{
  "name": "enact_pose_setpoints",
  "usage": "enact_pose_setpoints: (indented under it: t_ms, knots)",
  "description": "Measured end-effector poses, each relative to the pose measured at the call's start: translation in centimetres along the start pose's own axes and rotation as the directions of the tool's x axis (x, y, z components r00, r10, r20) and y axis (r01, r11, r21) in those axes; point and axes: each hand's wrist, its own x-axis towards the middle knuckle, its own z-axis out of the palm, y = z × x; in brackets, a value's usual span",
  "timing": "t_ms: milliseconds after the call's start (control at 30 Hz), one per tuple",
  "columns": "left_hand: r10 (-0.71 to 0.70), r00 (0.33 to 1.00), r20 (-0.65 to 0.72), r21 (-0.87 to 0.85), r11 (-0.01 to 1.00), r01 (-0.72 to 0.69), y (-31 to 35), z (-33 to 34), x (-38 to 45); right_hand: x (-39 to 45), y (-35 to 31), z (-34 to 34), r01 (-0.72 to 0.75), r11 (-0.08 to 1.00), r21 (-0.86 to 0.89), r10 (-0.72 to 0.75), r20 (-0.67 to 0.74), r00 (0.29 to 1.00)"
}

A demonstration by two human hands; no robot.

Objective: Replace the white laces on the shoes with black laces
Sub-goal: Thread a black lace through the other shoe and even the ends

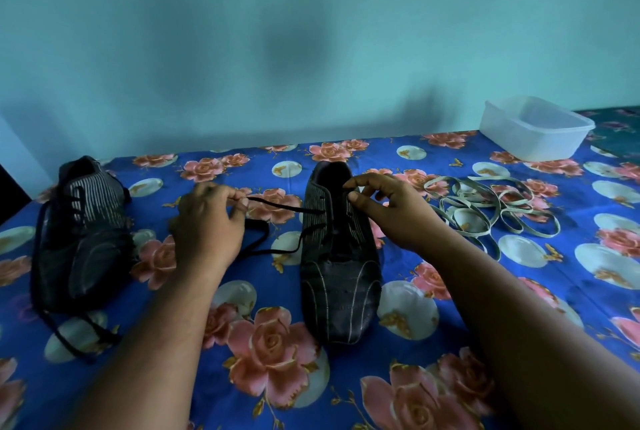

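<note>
**Relacing in progress: centre shoe part-threaded with black lace**

A dark, striped low shoe (341, 256) is lying at the centre of a table covered in a blue cloth printed with pink roses (450, 343), toe pointing near, opening pointing far. A black lace (277, 208) is running through its eyelets and trailing out to the left.

The left hand (207, 221) is hovering just left of this shoe. Its thumb and fingers are curling in and pinching the black lace near its free end — the lace is stretching taut from the pinch rightwards into an upper eyelet. A second length of the same lace is looping on the cloth below the hand and returning to a lower eyelet.

The right hand (388, 208) is sitting over the shoe's upper right side. Its thumb and forefinger are closing together at the eyelet row, the remaining fingers curling loosely; whether a lace is held between them cannot be told.

A second dark, striped shoe (83, 239) is resting at the left, already carrying black lacing, with loose ends trailing nearer.

The flat white laces (491, 211) are lying in a loose tangle on the cloth, right of the centre shoe. A translucent white plastic tub (536, 131) is standing at the far right.
</note>
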Motion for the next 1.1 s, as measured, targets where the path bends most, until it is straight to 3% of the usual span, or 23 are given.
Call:
enact_pose_setpoints:
  t_ms: [100,167,233,333,467,767,1100]
  knots:
    - [0.265,0.962,0.066,-0.294,0.927,-0.235,1.5,-0.1,-0.6,-0.1,-0.4,-0.1,0.003,1.000,-0.012,-0.003,-0.015,1.000]
    - [0.385,0.908,0.166,-0.522,0.816,-0.251,2.6,-0.1,-1.2,-0.2,-0.9,-0.4,0.007,1.000,-0.004,-0.007,-0.045,0.999]
    - [0.434,0.876,0.208,-0.553,0.791,-0.261,3.4,0.3,-1.8,-0.2,-1.3,-0.8,0.036,0.999,0.038,-0.034,-0.047,0.998]
    - [0.420,0.893,0.163,-0.546,0.792,-0.273,3.7,0.7,-2.0,-0.5,-1.8,-1.2,0.123,0.990,0.064,-0.126,0.049,0.991]
    - [0.343,0.917,0.206,-0.614,0.775,-0.152,3.4,0.4,-1.7,-1.0,-2.3,-1.2,0.184,0.982,0.031,-0.186,0.186,0.965]
    - [0.323,0.915,0.241,-0.698,0.713,-0.067,3.0,0.8,-1.6,-1.2,-2.6,-0.9,0.266,0.959,-0.099,-0.251,0.145,0.957]
    - [0.316,0.903,0.292,-0.720,0.694,-0.010,3.4,0.1,-1.8,-1.3,-3.9,-2.0,0.033,0.981,-0.189,0.010,0.223,0.975]
